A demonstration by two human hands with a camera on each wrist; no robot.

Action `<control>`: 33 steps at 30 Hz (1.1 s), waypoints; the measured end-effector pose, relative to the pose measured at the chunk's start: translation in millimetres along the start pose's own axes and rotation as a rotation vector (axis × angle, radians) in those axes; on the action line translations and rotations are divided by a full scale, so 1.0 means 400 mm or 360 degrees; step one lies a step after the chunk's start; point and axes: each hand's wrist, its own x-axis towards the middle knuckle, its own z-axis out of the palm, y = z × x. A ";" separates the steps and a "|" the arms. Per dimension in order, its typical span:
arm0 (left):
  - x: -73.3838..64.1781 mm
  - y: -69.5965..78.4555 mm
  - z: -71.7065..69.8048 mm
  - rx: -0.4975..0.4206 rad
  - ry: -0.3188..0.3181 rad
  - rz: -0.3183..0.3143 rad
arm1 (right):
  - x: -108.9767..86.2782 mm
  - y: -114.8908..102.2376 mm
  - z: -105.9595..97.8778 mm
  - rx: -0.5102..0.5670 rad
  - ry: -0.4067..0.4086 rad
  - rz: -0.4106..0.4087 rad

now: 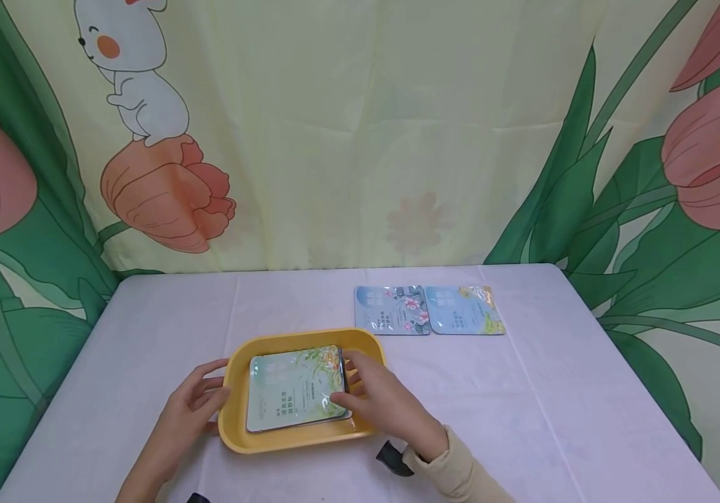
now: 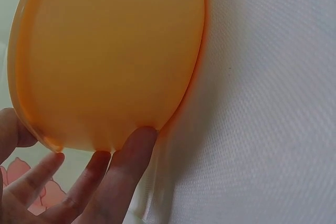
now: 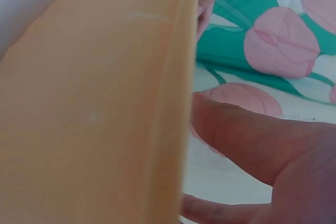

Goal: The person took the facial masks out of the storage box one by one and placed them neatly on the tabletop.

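A yellow tray (image 1: pixel 300 442) stands on the table, holding a stack of flat printed sachets (image 1: pixel 293 388). The top sachet is pale blue-green with leaves and orange flowers; the rest of the stack is mostly hidden under it. At the tray's left end, my left hand (image 1: pixel 186 409) holds the rim and outer wall with its fingertips, which the left wrist view shows against the wall. My right hand (image 1: pixel 385 398) reaches over the right end and pinches the stack's right edge, thumb on top. Its fingertips are partly hidden, and in the right wrist view the tray wall (image 3: pixel 94 119) blocks the sachets.
Two more sachets lie side by side behind the tray, one with pink flowers (image 1: pixel 391 310) and one with yellow blooms (image 1: pixel 465 310). A white cloth (image 1: pixel 492 419) covers the table. Behind it hangs a curtain (image 1: pixel 335 140) printed with tulips and a white animal.
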 end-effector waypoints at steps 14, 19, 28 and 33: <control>0.004 0.000 -0.002 0.0021 0.0008 0.0002 | 0.011 -0.015 0.035 -0.0238 0.0109 0.0053; 0.003 0.005 0.001 0.0028 0.0014 -0.0009 | 0.017 -0.016 0.045 -0.0308 0.0112 0.0077; 0.003 0.003 0.003 0.0021 0.0003 -0.0012 | 0.026 -0.010 0.057 -0.0381 0.0066 0.0152; 0.004 -0.001 0.002 0.0018 0.0006 -0.0014 | 0.031 -0.010 0.061 -0.0366 0.0072 0.0174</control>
